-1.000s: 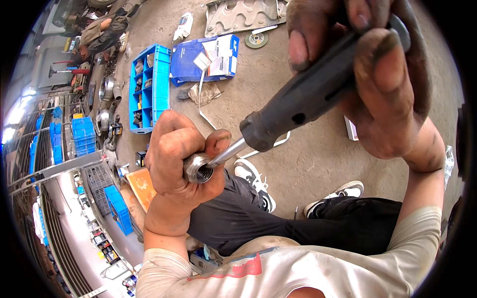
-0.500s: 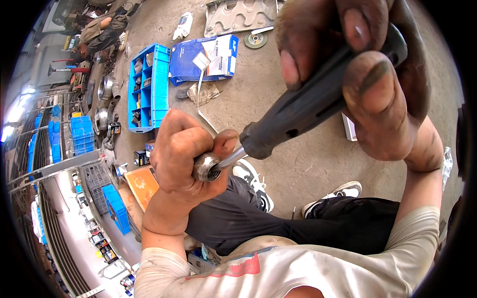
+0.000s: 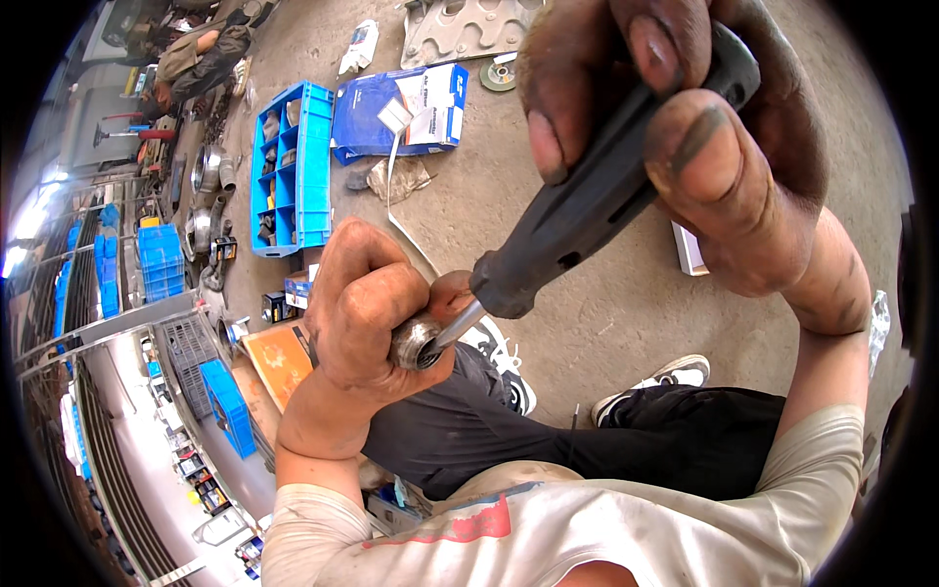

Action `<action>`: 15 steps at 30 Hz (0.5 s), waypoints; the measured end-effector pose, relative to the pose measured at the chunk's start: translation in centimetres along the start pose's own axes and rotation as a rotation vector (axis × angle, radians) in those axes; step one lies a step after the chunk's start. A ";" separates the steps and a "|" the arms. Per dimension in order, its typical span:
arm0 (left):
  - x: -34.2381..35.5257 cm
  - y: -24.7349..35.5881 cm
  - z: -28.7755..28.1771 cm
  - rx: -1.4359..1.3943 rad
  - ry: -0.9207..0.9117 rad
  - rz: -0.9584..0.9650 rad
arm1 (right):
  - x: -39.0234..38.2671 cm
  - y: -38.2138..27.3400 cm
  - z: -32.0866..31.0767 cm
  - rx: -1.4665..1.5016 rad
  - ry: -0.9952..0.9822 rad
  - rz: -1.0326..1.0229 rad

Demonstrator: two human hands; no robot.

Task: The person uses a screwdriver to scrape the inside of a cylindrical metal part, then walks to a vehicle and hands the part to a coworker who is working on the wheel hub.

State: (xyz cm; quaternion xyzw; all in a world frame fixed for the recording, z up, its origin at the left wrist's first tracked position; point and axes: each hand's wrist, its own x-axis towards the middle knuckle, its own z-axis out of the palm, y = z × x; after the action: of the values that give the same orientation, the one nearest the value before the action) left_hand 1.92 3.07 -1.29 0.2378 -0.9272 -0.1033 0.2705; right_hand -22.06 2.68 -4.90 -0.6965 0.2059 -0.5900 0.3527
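My left hand (image 3: 360, 303) is closed round a short metal tube-like part (image 3: 415, 344) whose threaded open end faces toward me and to the right. In my right hand (image 3: 724, 166) is a black-handled screwdriver (image 3: 577, 215), its handle gripped between thumb and fingers close to the camera. The bare shaft slants down to the left and its end goes into the mouth of the metal part. The screwdriver's tip is hidden inside. My left thumb lies along the part's upper side, beside the shaft.
On the concrete floor ahead lie a blue divided bin (image 3: 293, 168) with parts, a blue cardboard box (image 3: 399, 112), a grinding disc (image 3: 499, 75) and a metal plate (image 3: 474, 29). An orange box (image 3: 278, 362) and shelving stand at the left. Someone (image 3: 205, 59) is at the far left.
My right hand and the screwdriver handle have shifted left and slightly down, making the screwdriver steeper. My left hand with the metal part has moved slightly right.
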 end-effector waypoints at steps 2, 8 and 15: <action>0.0 -0.1 0.2 0.013 0.017 0.013 | -0.1 0.1 0.2 0.012 0.017 0.000; -0.1 -0.1 0.2 0.027 0.044 0.014 | -0.3 0.5 0.7 0.039 0.053 -0.004; -0.1 -0.4 0.3 -0.021 0.141 0.048 | -0.4 0.2 1.0 0.051 0.068 -0.018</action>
State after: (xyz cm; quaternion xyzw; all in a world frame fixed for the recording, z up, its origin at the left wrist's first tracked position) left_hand 1.97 2.77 -1.65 0.2193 -0.9101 -0.0893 0.3400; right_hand -21.13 3.06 -5.38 -0.6688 0.1962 -0.6214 0.3580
